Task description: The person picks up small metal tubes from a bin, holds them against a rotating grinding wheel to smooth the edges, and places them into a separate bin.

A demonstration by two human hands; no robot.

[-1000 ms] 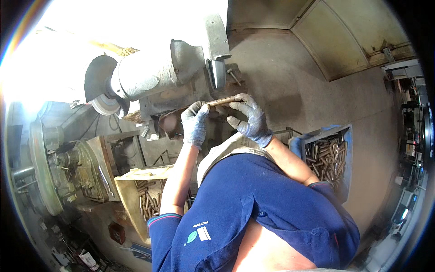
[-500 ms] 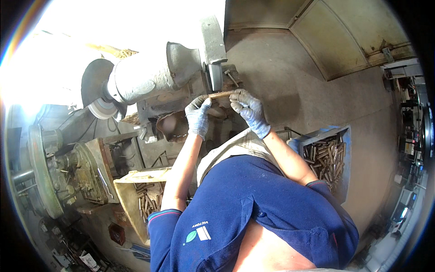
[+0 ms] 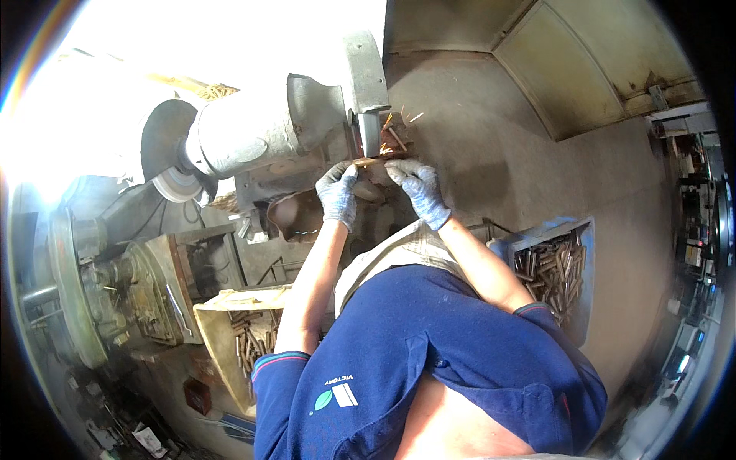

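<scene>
A short metal rod (image 3: 369,162) lies crosswise against the lower edge of the spinning wheel (image 3: 369,136) of a bench grinder (image 3: 245,126). Orange sparks fly off where they meet. In a grey-blue work glove, my left hand (image 3: 337,192) pinches the rod's left end. My right hand (image 3: 420,188), gloved likewise, closes on its right end. The grinder's second wheel (image 3: 178,182), a pale one, sits at the far left of the motor housing. Gloved fingers hide both rod ends.
A blue-grey bin (image 3: 586,284) of metal rods stands to my right. Left of my body is a yellowish box (image 3: 218,337) with similar rods. A green machine (image 3: 77,284) stands farther left. Metal cabinet panels (image 3: 567,61) rise at the far right.
Sparks now spray from the wheel where there were none. The rod has come up against the wheel, and my right hand has shifted slightly left.
</scene>
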